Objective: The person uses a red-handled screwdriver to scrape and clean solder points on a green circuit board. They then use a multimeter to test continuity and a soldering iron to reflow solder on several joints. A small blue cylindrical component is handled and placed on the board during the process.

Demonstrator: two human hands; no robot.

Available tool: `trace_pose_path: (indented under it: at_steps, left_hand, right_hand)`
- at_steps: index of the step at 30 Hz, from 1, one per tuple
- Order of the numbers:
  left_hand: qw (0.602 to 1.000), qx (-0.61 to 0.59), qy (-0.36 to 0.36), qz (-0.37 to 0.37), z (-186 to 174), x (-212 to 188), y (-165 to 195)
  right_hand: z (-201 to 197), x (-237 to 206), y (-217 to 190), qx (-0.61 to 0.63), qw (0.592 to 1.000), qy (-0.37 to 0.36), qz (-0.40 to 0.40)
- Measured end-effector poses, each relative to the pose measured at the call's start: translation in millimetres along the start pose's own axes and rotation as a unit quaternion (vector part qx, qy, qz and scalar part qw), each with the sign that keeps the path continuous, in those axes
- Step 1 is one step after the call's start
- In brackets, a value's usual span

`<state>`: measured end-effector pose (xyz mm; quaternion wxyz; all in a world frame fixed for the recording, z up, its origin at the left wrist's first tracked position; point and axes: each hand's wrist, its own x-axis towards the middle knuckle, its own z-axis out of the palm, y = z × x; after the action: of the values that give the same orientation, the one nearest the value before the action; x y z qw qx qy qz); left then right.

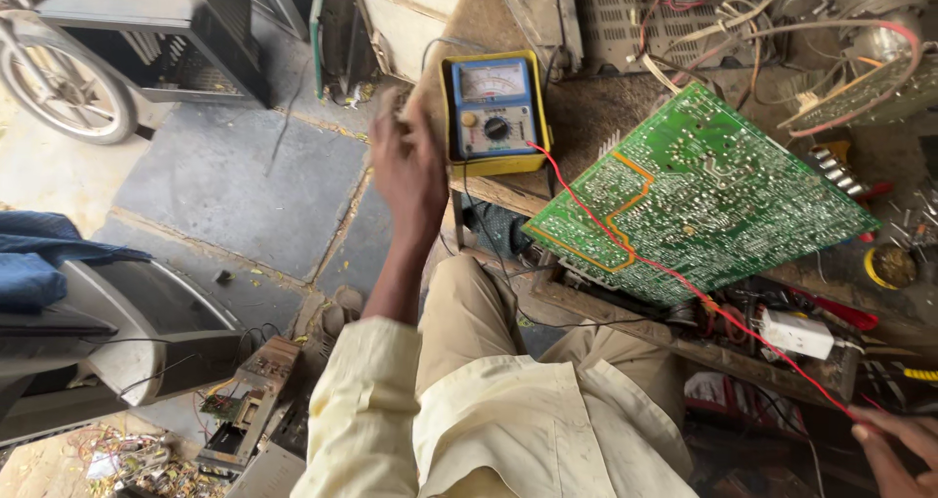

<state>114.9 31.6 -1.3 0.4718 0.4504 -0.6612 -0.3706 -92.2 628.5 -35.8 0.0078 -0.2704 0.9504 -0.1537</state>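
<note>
Two hands work apart: my left hand (408, 171) hangs released, fingers loose, just beside the meter (494, 112) on the surface. My right hand (897, 446) pinches the red lead (684, 285), which crosses the tilted green board (699, 195), underside up for probing.

Green circuit board (699, 190) with orange tracing, yellow-cased blue meter (493, 110), red wire (684, 285), cream sleeve (366, 400)

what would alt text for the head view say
Seen from above, a person's left hand is raised beside a yellow-cased analog multimeter on a cluttered workbench. A red lead crosses a tilted green circuit board to the right hand at the lower edge.
</note>
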Motion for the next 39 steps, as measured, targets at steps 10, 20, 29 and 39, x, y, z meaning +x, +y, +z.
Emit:
trace_pose_path:
  at_steps: [10,20,29,39]
  left_hand:
    - [0.915,-0.294,-0.192,-0.199,-9.6,-197.3,-68.3]
    - [0.883,-0.323,-0.188,-0.282,-16.5,-213.5,-27.1]
    - [0.757,-0.451,-0.251,-0.4,-69.8,-193.7,8.0]
    - [0.951,0.215,-0.09,0.204,-73.5,-179.9,20.5]
  right_hand:
    - [-30.1,-15.8,-71.9,0.02,0.997,0.003,-0.068]
    - [11.4,6.4,-190.3,0.021,0.973,0.101,-0.207]
    - [56.7,12.4,-238.7,0.046,0.961,0.019,-0.271]
    - [25.7,2.4,-265.6,0.157,0.867,0.189,-0.433]
